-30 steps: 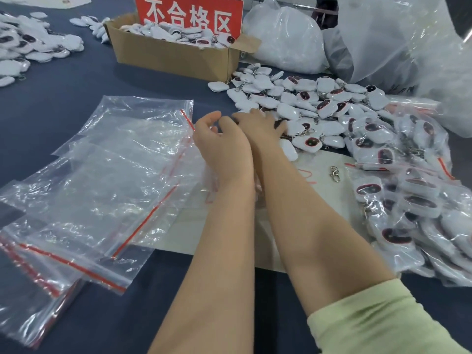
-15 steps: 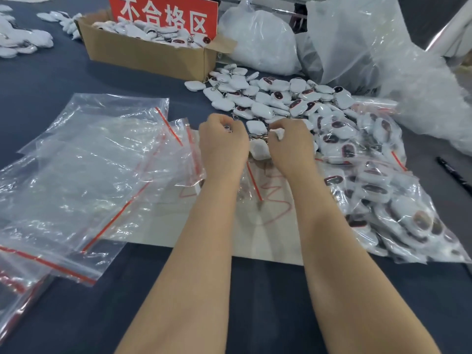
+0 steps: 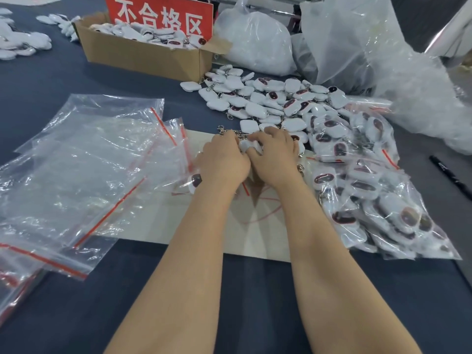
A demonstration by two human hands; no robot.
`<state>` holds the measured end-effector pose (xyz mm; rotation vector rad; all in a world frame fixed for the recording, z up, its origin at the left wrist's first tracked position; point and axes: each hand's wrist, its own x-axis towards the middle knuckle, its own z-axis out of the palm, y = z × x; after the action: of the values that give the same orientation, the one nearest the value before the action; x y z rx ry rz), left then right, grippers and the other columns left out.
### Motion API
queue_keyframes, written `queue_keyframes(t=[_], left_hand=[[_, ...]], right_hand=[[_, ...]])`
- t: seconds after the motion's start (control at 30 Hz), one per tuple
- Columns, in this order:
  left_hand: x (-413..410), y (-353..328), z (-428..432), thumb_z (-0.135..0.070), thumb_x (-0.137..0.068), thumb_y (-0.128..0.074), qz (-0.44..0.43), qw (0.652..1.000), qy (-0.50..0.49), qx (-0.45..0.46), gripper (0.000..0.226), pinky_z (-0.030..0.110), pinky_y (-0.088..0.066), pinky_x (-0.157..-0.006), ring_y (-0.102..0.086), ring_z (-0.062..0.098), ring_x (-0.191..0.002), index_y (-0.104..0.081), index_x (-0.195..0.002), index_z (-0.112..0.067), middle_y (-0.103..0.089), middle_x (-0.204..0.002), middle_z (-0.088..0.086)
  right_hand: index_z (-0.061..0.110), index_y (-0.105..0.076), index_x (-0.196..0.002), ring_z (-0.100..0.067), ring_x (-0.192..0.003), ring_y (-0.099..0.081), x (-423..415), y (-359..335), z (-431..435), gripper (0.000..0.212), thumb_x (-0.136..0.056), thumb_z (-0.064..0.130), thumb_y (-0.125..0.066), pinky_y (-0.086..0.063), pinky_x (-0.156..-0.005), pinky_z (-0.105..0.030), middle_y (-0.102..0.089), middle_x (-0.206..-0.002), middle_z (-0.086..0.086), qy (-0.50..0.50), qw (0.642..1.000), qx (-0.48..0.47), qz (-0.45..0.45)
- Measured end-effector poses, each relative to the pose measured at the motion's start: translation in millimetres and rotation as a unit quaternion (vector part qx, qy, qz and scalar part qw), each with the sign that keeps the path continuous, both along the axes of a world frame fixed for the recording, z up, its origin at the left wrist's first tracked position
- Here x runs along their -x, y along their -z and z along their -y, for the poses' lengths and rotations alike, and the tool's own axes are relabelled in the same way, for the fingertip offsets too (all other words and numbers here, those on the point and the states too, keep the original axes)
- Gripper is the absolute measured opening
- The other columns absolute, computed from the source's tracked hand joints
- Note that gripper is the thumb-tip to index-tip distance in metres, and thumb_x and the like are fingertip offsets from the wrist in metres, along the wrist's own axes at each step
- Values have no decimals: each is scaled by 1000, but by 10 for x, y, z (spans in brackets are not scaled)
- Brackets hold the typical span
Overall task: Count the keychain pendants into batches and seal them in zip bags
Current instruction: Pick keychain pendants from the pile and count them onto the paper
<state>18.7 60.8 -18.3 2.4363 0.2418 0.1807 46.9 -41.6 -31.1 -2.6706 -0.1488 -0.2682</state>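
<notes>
Landmark: pale sheet (image 3: 255,238) lying flat on the dark worktop (image 3: 51,80); every place below is given from it.
Left hand (image 3: 224,162): over the sheet's far edge, fingers curled down onto a clutch of pendants (image 3: 249,145). How many it has cannot be told, as the hand hides them.
Right hand (image 3: 275,152): touching the left hand, fingers curled over the same clutch, with one white shell showing between the two hands.
Clasps (image 3: 222,130): metal clips stick out just beyond the left knuckles.
Loose pendant pile (image 3: 268,100): just past the sheet's far edge, running off toward its far right corner.
Filled zip bags (image 3: 370,187): stacked over the sheet's right edge.
Empty zip bags (image 3: 89,162): fanned over the sheet's left edge, red zip strips visible. One near the left wrist seems to hold a single pendant (image 3: 195,180).
Handling, pendants: probably light, rigid, smooth plastic shells that slide on each other. Dangling clasps likely snag their neighbours.
Handling, bags: thin, limp, slippery film that will not hold its mouth open unaided.
Where to hold: pinch the pendants across the flat shell faces, not by the clip. Take a bag at the stiffer zip strip.
Risk: tangled clasps could drag extras in and throw the count off.
Also: cardboard box (image 3: 143,54) with red sign (image 3: 158,16) well beyond the sheet's far left corner. Marker pen (image 3: 449,175) is well right of the sheet, past the filled bags.
</notes>
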Motion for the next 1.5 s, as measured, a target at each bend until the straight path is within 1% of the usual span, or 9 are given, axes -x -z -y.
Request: queue_keyframes(t=[0.17,0.27,0.37,0.6,0.8,0.93,1.1,1.27,1.5], left_hand=[[5,-29,117,-4,-92,-40,119,982,-33,140,33,23,-34,-88,-49,25,-114,-54,-121,-9,-48,-129,9],[40,-62,283,-3,-91,-42,167,961,-37,216,30,14,-29,-88,-46,22,-117,-55,-118,-7,-44,-132,9],[102,-24,411,-2,-90,-44,188,960,-27,208,30,26,-33,-100,-44,24,-119,-56,-117,-3,-45,-131,11],[44,105,392,-7,-94,-42,156,972,-18,174,32,34,-34,-101,-47,27,-117,-50,-124,-1,-48,-128,13],[18,75,389,-16,-100,-36,183,939,-47,288,21,17,-30,-77,-49,17,-101,-55,-108,-10,-56,-109,3],[-28,46,316,-24,-100,-39,183,873,-119,437,20,20,-39,-80,-56,15,-98,-53,-109,-13,-60,-105,-1],[-76,80,277,-15,-96,-48,182,915,-87,350,24,7,-39,-76,-55,13,-100,-60,-116,-11,-56,-121,4],[-10,66,293,-15,-94,-51,161,924,-64,340,10,19,-42,-77,-57,12,-84,-61,-92,-16,-61,-84,-7],[9,50,311,-15,-92,-51,144,940,-59,304,12,13,-33,-68,-53,10,-82,-62,-96,-14,-59,-84,-8]], right_hand=[[29,-38,-144,-29,-146,-10,-32,21,37,56,-90,31,-50,1,-117,-49,-22,-157,-4,-27,995,68,-62],[25,-50,-131,-26,-139,-30,-77,32,19,38,-93,30,-46,-13,-115,-48,-41,-147,-4,-7,996,83,-25],[14,-59,-92,-32,-102,-56,-99,-13,52,23,-99,25,-40,-37,-93,-41,-66,-106,-16,53,994,-91,24],[5,-55,-96,-22,-75,-51,0,-122,63,33,-105,27,-32,-38,-75,-36,-57,-80,-5,153,914,-325,188],[6,-48,-110,-5,-47,-53,-80,-162,7,20,-99,22,-52,-45,-47,-18,-57,-78,-3,89,769,-633,4],[5,-59,-104,-2,-52,-50,-106,-76,-13,18,-89,12,-66,-43,-54,-17,-55,-68,3,46,808,-586,-47],[14,-62,-78,-12,-67,-55,-75,-67,-27,14,-92,17,-62,-49,-68,-24,-57,-68,3,-19,789,-611,-67],[8,-63,-94,-25,-87,-58,-63,-84,-50,11,-97,15,-55,-46,-78,-36,-64,-90,-10,-13,719,-687,-99],[12,-60,-81,-24,-86,-54,-53,-57,-57,11,-93,12,-59,-46,-87,-45,-59,-88,-12,-8,761,-645,-73]])
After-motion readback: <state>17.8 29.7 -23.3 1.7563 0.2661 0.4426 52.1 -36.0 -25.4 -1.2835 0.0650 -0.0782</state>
